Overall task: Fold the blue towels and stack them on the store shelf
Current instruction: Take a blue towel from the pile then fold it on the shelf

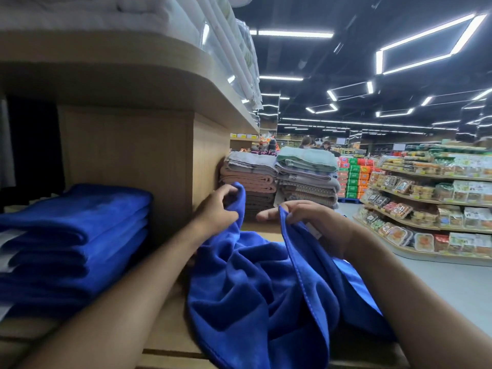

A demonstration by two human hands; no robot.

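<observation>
At left, folded blue towels [74,235] sit stacked on the shelf [165,331]. To fold well, the loose blue towel [255,288], crumpled at lower centre, wants its edge pulled taut between matched corners. The left hand [215,209] clenches one corner. Further right, the right hand [303,217] pinches the hem, and both forearms reach forward.

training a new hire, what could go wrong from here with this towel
The towel is bunched between the left hand and right hand, which pinch its edge; the fold may go crooked.
Its lower part seems to drape past the shelf front, so it could slide off.
The left forearm passes close to the stack and might nudge it.
</observation>
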